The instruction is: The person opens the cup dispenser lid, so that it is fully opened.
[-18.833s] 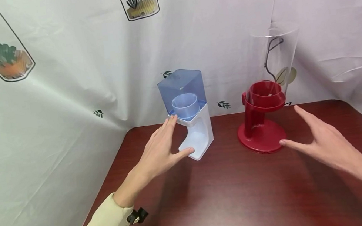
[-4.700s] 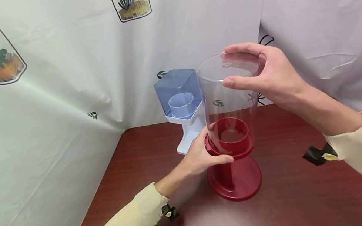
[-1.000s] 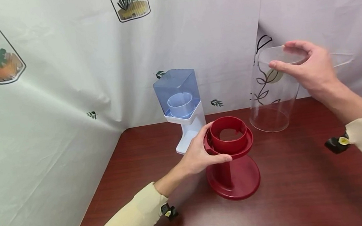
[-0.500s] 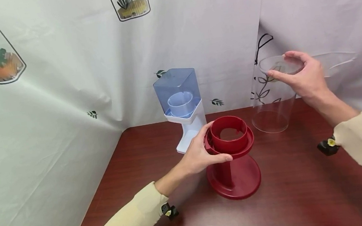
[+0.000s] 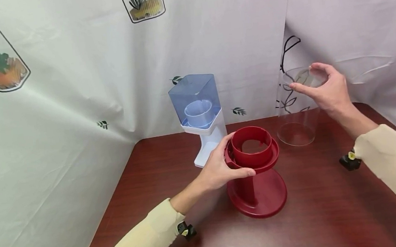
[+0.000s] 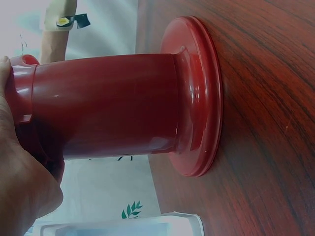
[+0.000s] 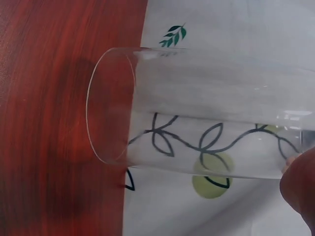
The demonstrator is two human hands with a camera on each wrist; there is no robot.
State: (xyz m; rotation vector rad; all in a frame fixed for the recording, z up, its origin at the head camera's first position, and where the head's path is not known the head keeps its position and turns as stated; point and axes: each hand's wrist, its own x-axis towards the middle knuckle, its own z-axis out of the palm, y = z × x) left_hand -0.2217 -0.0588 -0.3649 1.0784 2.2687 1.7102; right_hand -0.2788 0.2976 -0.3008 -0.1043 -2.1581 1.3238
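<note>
My left hand point(image 5: 218, 170) grips the collar of a red dispenser stand point(image 5: 255, 159), thumb across the front. The stand is upright on the table, its ring-shaped top uncovered; the left wrist view shows its column point(image 6: 113, 103) and round foot. To the right, my right hand point(image 5: 331, 90) pinches the top rim of a clear plastic cylinder point(image 5: 298, 106) between thumb and fingers. The cylinder is roughly upright at the back of the table, apart from the stand. Whether its lower rim touches the tabletop I cannot tell.
Behind the stand, to its left, is a white dispenser point(image 5: 206, 149) with a blue see-through square hopper point(image 5: 195, 87). A patterned white cloth point(image 5: 239, 33) hangs behind the dark red wooden table point(image 5: 172, 159) and along its sides.
The clear cylinder was on the red stand; my right hand has lifted it off and carried it right. Over the last second its top has lowered. My left hand keeps its grip.
</note>
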